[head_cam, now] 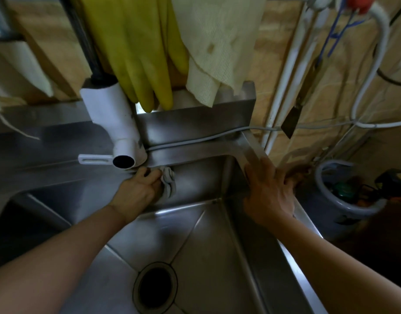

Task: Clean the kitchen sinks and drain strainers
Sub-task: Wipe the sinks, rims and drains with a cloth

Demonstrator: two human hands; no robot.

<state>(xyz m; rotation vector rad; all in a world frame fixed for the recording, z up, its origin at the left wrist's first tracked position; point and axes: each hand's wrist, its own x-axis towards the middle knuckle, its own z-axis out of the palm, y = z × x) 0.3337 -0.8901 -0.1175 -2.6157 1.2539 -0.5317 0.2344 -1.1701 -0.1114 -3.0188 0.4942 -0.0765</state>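
Observation:
A stainless steel sink (208, 236) fills the lower middle of the head view, with an open dark drain hole (155, 287) in its floor. My left hand (139, 189) grips a small grey cloth (169, 184) and presses it against the sink's back wall, just under the white faucet spout (118, 130). My right hand (268, 191) rests on the sink's right rim (254, 152), fingers spread over the edge. No strainer shows in the drain.
A second basin (25, 214) lies to the left. Yellow rubber gloves (140, 51) and a pale cloth (217, 46) hang above the back ledge. A grey cable (195, 140) runs along the ledge. A knife (302, 96), pipes and a bucket (344, 196) stand at right.

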